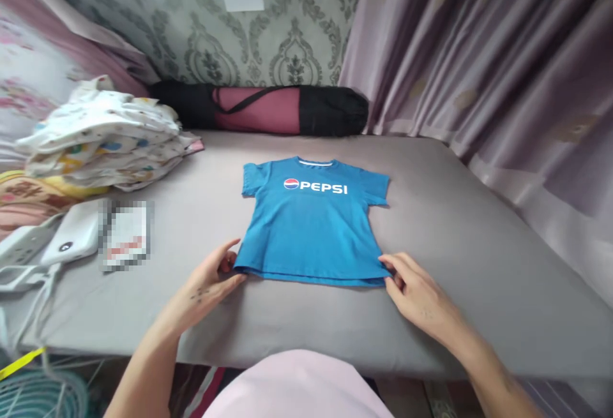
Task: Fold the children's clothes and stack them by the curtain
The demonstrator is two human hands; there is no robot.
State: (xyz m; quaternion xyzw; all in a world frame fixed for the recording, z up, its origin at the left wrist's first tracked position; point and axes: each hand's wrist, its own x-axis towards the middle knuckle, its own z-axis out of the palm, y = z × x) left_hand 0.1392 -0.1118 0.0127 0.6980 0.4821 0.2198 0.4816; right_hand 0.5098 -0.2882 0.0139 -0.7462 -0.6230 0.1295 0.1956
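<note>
A blue short-sleeved T-shirt (pixel 311 233) with a white PEPSI print lies spread flat, front up, its collar away from me and its hem toward me. At the hem's left corner is my left hand (pixel 211 284), closed, thumb and curled fingers on the cloth while the index finger points forward. My right hand (pixel 419 290) pinches the hem's right corner between thumb and fingers. Between the two hands the front and back layers of the hem sit slightly apart.
The shirt rests on a grey-sheeted bed (pixel 479 246). Folded white printed cloths (pixel 110 131) are piled at left, near a white power bank (pixel 76 230), a power strip (pixel 23 246) and cables. A black and maroon roll bag (pixel 268 108) lies along the back wall; curtains (pixel 479 54) hang right.
</note>
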